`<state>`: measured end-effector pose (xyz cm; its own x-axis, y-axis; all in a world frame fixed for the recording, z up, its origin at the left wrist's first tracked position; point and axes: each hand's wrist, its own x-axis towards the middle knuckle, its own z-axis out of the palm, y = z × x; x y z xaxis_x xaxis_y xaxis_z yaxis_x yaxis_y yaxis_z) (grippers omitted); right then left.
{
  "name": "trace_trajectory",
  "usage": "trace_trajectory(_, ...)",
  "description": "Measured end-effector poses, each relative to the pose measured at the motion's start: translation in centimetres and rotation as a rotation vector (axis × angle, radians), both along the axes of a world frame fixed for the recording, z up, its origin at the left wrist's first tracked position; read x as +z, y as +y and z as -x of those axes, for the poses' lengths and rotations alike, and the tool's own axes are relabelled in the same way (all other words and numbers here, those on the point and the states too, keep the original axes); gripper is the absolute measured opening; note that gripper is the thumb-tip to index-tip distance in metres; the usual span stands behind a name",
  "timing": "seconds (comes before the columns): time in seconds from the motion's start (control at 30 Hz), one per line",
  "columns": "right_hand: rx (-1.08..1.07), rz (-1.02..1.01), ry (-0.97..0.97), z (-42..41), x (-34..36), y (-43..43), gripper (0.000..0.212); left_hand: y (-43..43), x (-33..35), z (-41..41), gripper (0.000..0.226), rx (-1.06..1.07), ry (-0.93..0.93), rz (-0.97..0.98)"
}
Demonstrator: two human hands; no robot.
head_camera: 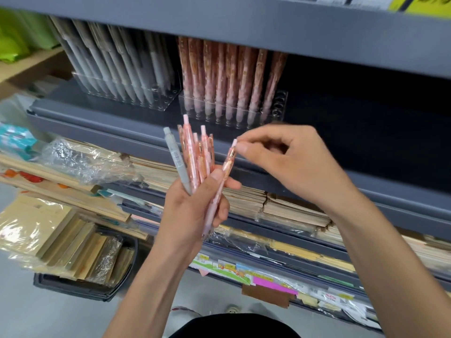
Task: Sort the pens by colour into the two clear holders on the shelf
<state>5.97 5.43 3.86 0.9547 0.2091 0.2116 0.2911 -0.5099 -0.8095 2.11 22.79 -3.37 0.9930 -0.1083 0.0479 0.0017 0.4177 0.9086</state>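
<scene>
Dark clothing (234, 325) fills the bottom edge, closest to the lens, with both bare forearms reaching up from it toward the shelf (73, 118).

Far left, on the floor: a dark crate (85, 286) holds film-wrapped paper packs (61, 242).

On the shelf, left position: a clear holder (156, 101) is filled with grey pens (109, 69), which stand tip down and lean back to the left.

Centre, in front of the shelf edge: the left hand (185, 215) has its grip closed round a bundle of pink pens (195, 154), held upright with the push-buttons up. One loose grey pen (174, 157) stands at the left side of that bundle, inside the same grip.

On the shelf, just beside the first holder on its right: a second clear holder (275, 106) carries patterned pink pens (227, 76), also tip down. Its holes at the right end are open.

Right of the bundle: a single pink pen (225, 170) tilts away from the others. Its lower half lies against the left hand's fingers; its top is pinched between thumb and forefinger of the right hand (292, 162), a narrow grip with the other fingers curled.

Below the hands, lower shelves carry stacked paper goods (292, 211).
</scene>
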Motion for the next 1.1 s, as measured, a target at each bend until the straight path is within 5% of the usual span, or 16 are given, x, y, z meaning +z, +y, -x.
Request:
trace_trajectory(0.2, 0.127, -0.131, 0.090, 0.0, -0.2, -0.6, 0.012, -0.6, 0.1, -0.1, 0.017, -0.052, -0.055, -0.034)
trace_trajectory(0.43, -0.122, -0.673, 0.031, -0.4, 0.2, -1.3, 0.007, -0.4, -0.3, 0.2, 0.024, -0.033, 0.014, -0.086)
trace_trajectory(0.63, 0.004, -0.513, 0.112, 0.5, -0.4, -0.5, 0.013, -0.4, -0.4, 0.2, 0.022, -0.012, 0.029, -0.096)
trace_trajectory(0.83, -0.356, -0.567, -0.336, -1.7, 0.6, -1.9, 0.011, 0.2, -0.6, 0.0, 0.013, 0.012, 0.018, 0.003)
trace_trajectory(1.1, -0.478, 0.085, -0.418, -3.7, 0.7, -0.6, 0.019, 1.6, -1.4, 0.1, 0.025, 0.045, 0.073, -0.068)
